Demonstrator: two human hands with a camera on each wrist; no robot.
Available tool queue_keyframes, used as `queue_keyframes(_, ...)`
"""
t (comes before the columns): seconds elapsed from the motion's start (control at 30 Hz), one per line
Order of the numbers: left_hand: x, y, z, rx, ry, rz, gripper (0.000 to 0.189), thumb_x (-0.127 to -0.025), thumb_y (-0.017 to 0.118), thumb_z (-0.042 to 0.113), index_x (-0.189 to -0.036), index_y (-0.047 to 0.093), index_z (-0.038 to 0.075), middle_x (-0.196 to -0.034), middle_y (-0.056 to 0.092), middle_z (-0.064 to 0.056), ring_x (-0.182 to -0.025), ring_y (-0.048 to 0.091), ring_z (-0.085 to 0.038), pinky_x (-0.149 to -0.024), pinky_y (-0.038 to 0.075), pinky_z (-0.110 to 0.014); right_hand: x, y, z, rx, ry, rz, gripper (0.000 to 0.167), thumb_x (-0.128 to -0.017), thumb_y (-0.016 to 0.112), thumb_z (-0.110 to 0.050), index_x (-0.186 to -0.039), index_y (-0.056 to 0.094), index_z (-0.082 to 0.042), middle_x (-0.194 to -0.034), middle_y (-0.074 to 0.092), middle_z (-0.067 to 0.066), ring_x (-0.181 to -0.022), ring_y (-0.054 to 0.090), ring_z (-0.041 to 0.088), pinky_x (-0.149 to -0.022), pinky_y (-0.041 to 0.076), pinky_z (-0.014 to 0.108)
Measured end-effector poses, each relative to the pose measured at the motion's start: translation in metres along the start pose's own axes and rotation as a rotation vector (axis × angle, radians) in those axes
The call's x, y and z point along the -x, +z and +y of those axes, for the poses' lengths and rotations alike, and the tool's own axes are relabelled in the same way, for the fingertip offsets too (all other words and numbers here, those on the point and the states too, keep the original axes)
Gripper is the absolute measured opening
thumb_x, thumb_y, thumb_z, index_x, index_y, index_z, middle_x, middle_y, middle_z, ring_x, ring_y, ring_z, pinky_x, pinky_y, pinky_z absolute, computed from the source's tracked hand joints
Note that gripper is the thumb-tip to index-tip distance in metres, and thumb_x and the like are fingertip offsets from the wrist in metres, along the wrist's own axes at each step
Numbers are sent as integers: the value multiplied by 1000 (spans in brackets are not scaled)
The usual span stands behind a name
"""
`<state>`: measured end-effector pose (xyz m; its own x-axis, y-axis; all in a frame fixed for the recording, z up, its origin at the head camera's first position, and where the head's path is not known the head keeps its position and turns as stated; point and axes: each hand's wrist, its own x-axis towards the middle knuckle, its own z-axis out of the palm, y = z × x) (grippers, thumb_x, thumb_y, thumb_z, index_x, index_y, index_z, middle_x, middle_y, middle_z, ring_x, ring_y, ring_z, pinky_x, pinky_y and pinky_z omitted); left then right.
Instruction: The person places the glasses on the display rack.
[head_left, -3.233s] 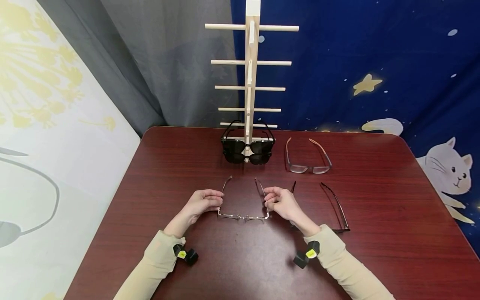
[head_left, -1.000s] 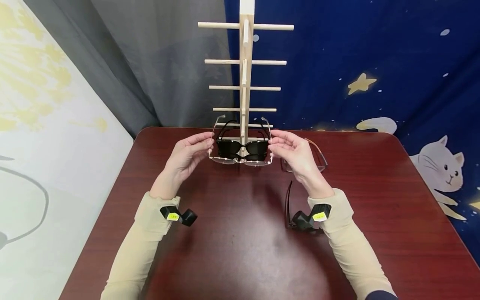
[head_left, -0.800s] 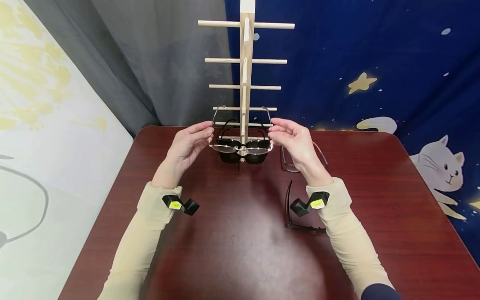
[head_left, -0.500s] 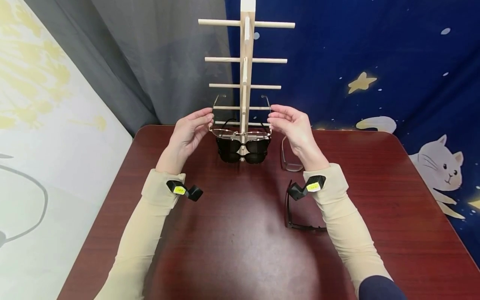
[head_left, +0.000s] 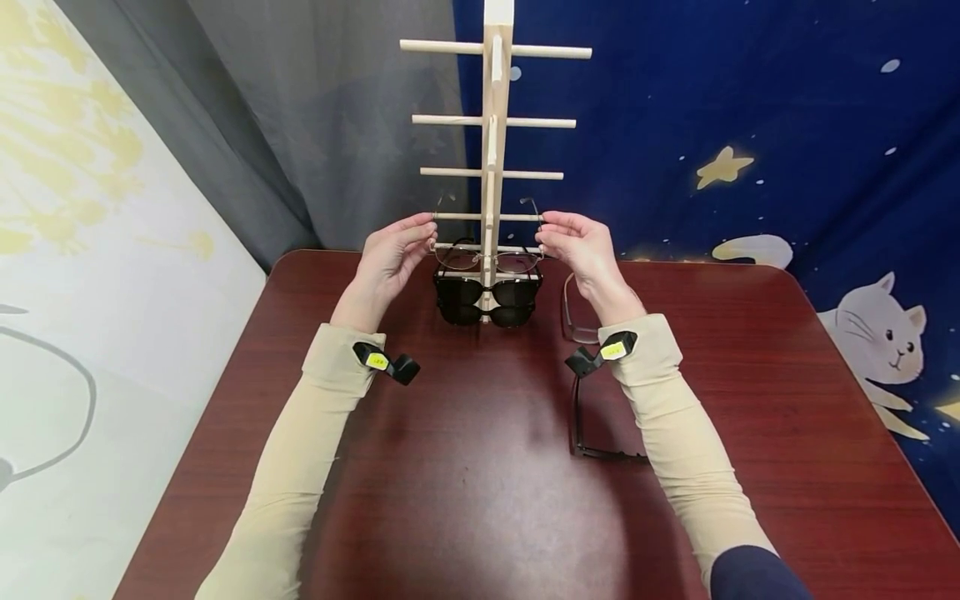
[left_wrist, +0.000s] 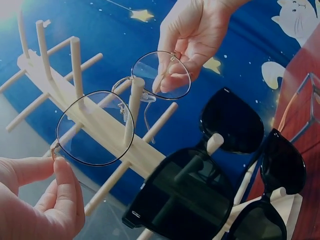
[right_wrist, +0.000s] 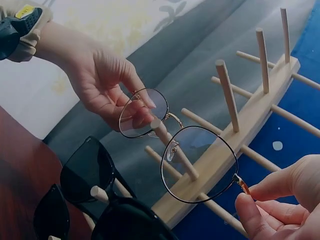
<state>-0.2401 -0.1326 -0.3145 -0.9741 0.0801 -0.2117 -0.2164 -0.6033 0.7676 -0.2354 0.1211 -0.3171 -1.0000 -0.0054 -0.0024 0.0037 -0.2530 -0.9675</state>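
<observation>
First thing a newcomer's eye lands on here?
Probably the thin-rimmed clear glasses, held up at the pale wooden rack, with the left hand and right hand pinching one side each. Just below them, two pairs of dark sunglasses hang low on the rack, one above the other. Behind to the right, the deep blue backdrop stands out, with a pale cat beyond the table's right edge.
</observation>
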Motion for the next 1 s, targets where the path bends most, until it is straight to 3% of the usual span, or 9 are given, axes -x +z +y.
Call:
queue_keyframes(0.63, -8, -5, -8, -83, -1, 71, 15, -83, 59, -14, -90, 66, -2, -77, 66, -9, -62, 65, -13, -60, 54, -18, -4, -3, 10, 26, 26, 11, 37, -88, 52, 14, -124, 47, 18, -69, 66, -2, -65, 65, 6, -62, 53, 14)
queue_keyframes(1.0, -7, -5, -9, -111, 2, 75, 14, -83, 60, -13, -91, 65, -2, -75, 66, -9, -62, 65, -13, -59, 54, -19, -4, -5, 12, 7, 27, 4, 37, -88, 52, 15, -124, 45, 20, -69, 66, -1, -66, 65, 7, -64, 54, 15)
